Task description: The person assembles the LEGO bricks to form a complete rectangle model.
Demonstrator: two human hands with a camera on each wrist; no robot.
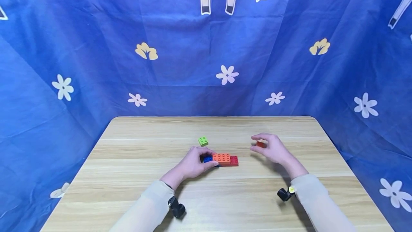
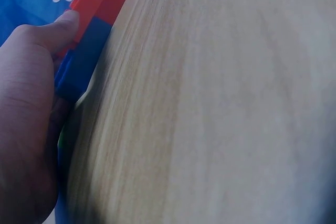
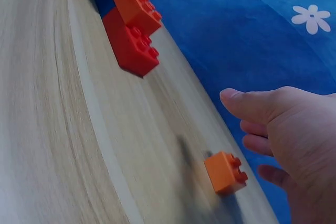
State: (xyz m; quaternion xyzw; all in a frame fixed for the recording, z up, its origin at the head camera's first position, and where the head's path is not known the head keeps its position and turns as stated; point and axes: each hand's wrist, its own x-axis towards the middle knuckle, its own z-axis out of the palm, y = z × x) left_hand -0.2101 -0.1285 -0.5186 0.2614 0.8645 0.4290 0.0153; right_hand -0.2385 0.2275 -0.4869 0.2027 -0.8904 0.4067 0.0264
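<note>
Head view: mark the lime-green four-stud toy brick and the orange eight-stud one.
Lime-green four-stud toy brick (image 1: 203, 140), head view: its studded top.
Orange eight-stud toy brick (image 1: 221, 158), head view: its studded top.

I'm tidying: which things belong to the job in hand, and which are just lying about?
Job, apparently:
long orange brick, gripped by left hand
blue brick, red brick, beneath it
small orange brick, near right hand

Lying about, perhaps:
green brick, untouched
</note>
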